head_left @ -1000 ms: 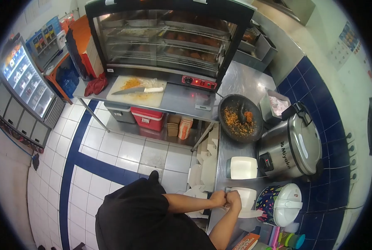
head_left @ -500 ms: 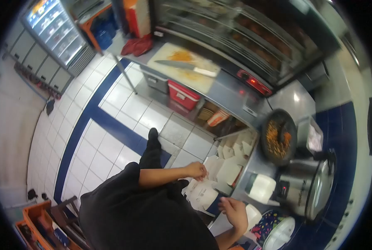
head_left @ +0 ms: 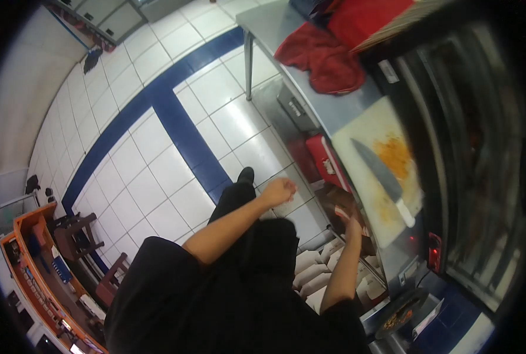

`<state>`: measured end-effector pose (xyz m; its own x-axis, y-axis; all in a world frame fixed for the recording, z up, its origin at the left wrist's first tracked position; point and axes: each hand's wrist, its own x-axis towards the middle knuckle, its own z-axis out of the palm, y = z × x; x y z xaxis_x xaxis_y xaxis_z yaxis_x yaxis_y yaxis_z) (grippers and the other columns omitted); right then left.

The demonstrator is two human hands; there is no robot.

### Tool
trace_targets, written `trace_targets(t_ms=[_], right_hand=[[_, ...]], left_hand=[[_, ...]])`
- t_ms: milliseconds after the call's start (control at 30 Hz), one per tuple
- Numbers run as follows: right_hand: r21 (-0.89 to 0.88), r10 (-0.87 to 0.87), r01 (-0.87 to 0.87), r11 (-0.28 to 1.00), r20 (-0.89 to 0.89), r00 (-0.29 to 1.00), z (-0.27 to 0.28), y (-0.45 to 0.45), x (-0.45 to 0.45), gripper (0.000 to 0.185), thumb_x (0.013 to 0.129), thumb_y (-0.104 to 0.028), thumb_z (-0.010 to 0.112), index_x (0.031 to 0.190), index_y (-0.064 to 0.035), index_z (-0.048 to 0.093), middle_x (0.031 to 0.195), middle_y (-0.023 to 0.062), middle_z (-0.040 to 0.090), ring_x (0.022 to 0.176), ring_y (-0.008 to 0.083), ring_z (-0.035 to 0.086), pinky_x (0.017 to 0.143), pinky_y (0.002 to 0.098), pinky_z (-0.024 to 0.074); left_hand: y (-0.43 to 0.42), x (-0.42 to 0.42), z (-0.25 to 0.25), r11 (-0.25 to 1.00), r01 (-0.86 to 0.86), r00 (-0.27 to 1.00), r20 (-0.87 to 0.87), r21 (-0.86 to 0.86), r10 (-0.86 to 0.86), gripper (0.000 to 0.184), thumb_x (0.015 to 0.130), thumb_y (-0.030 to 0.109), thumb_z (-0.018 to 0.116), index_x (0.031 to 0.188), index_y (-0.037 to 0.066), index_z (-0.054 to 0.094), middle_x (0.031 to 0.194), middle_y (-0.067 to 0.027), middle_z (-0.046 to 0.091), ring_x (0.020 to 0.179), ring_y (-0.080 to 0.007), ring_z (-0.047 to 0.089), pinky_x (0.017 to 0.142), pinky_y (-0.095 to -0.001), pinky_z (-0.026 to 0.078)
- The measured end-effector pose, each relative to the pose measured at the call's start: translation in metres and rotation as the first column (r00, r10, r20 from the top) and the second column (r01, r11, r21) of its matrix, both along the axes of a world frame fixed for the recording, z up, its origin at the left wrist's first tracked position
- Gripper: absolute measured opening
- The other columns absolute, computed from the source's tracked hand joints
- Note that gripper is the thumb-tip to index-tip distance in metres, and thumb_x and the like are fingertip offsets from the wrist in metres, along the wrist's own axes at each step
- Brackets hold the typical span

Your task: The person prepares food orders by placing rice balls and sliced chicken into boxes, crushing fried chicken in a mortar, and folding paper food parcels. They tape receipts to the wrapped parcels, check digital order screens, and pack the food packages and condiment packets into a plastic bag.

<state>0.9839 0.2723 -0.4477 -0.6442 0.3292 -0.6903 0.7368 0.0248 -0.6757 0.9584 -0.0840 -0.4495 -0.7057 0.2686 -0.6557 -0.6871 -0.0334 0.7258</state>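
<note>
Loosely, the left hand (head_left: 280, 192) curls its fingers above floor tiles (head_left: 151, 147). Near the red cooler (head_left: 324, 160), the right hand (head_left: 350, 222) blurs, fingers impossible to tell.

Right hand (head_left: 350, 217) was blurred near the edge of the surface (head_left: 352, 113); contact with anything under it could not be told. Cabinet (head_left: 466, 153) contents were smeared past naming, its far side lost in the dark rim. Scraps in the dark bowl (head_left: 417, 297) were too small to identify.
</note>
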Motion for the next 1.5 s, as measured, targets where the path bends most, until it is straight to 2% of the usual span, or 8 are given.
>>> trace_targets(t_ms=[500, 633, 700, 767, 900, 1067, 1333, 1500], right_hand=[[0.723, 0.148, 0.158, 0.672, -0.340, 0.929, -0.248, 0.148, -0.153, 0.081, 0.094, -0.057, 0.061, 0.152, -0.0063, 0.038, 0.149, 0.0213, 0.048, 0.137, 0.0354, 0.047, 0.112, 0.0432, 0.0380], [0.993, 0.048, -0.089, 0.081, 0.085, 0.995, -0.185, 0.045, -0.164, 0.072, 0.096, -0.056, 0.058, 0.151, -0.0126, 0.042, 0.145, 0.0233, 0.051, 0.133, 0.0397, 0.050, 0.111, 0.0477, 0.0395], [0.983, 0.514, 0.115, -0.143, -0.026, 0.857, -0.184, 0.008, -0.183, 0.053, 0.100, -0.046, 0.054, 0.139, -0.0089, 0.056, 0.134, 0.0206, 0.060, 0.125, 0.0376, 0.057, 0.108, 0.0480, 0.0420], [0.967, 0.738, 0.114, 0.227, -0.247, 0.628, -0.171, -0.039, -0.217, 0.040, 0.102, -0.037, 0.052, 0.125, -0.0073, 0.067, 0.129, 0.0204, 0.064, 0.121, 0.0384, 0.059, 0.106, 0.0486, 0.0429], [0.957, 0.644, -0.289, 0.030, 0.203, 0.738, -0.159, -0.096, -0.314, 0.051, 0.100, -0.043, 0.052, 0.133, -0.0060, 0.061, 0.143, 0.0248, 0.052, 0.136, 0.0419, 0.046, 0.113, 0.0523, 0.0339], [0.945, 0.446, -0.094, 0.313, -0.059, 0.893, -0.181, -0.118, -0.332, 0.069, 0.098, -0.051, 0.051, 0.149, -0.0061, 0.045, 0.156, 0.0275, 0.037, 0.147, 0.0455, 0.030, 0.120, 0.0567, 0.0202], [0.980, 0.478, -0.066, 0.189, -0.033, 0.878, -0.191, -0.080, -0.342, 0.070, 0.096, -0.047, 0.054, 0.154, -0.0101, 0.038, 0.153, 0.0250, 0.042, 0.141, 0.0423, 0.040, 0.117, 0.0520, 0.0295], [0.975, 0.522, -0.123, 0.185, 0.009, 0.853, -0.175, -0.053, -0.380, 0.072, 0.094, -0.045, 0.057, 0.154, -0.0112, 0.037, 0.152, 0.0240, 0.044, 0.139, 0.0417, 0.044, 0.115, 0.0506, 0.0326]], left_hand=[[0.035, -0.158, -0.244, 0.968, -0.047, 0.769, -0.627, -0.245, -0.121, 0.026, 0.096, 0.024, 0.063, 0.110, 0.003, 0.070, 0.096, -0.0164, 0.073, 0.085, -0.0316, 0.070, 0.080, -0.0400, 0.053], [0.071, -0.178, -0.259, 0.894, -0.134, 0.602, -0.752, -0.427, -0.269, 0.022, 0.094, 0.022, 0.064, 0.110, 0.008, 0.070, 0.101, -0.0145, 0.069, 0.100, -0.0318, 0.066, 0.087, -0.0422, 0.052], [0.083, -0.195, -0.245, 0.850, -0.279, 0.444, -0.845, -0.446, -0.298, 0.025, 0.092, 0.023, 0.065, 0.115, 0.012, 0.069, 0.119, -0.0150, 0.064, 0.115, -0.0338, 0.059, 0.095, -0.0460, 0.047], [0.093, -0.215, -0.228, 0.796, -0.421, 0.276, -0.897, -0.435, -0.344, 0.030, 0.091, 0.024, 0.066, 0.120, 0.015, 0.068, 0.137, -0.0154, 0.059, 0.130, -0.0358, 0.052, 0.104, -0.0499, 0.043], [0.092, -0.263, -0.224, 0.634, -0.568, 0.085, -0.803, -0.525, -0.589, 0.051, 0.083, 0.039, 0.073, 0.129, 0.019, 0.064, 0.145, -0.0154, 0.052, 0.141, -0.0366, 0.041, 0.114, -0.0657, 0.026], [0.102, -0.270, -0.242, 0.629, -0.579, 0.088, -0.806, -0.519, -0.585, 0.064, 0.077, 0.049, 0.075, 0.132, 0.019, 0.063, 0.146, -0.0166, 0.051, 0.142, -0.0373, 0.040, 0.115, -0.0716, 0.019], [0.083, -0.280, -0.213, 0.657, -0.502, 0.078, -0.786, -0.562, -0.613, 0.058, 0.081, 0.044, 0.073, 0.131, 0.015, 0.064, 0.144, -0.0171, 0.051, 0.141, -0.0385, 0.040, 0.116, -0.0714, 0.017], [0.026, -0.356, -0.171, 0.788, -0.563, 0.186, -0.967, -0.249, -0.173, 0.031, 0.078, 0.020, 0.070, 0.107, 0.008, 0.071, 0.117, -0.0175, 0.065, 0.115, -0.0380, 0.057, 0.109, -0.0658, 0.029]])
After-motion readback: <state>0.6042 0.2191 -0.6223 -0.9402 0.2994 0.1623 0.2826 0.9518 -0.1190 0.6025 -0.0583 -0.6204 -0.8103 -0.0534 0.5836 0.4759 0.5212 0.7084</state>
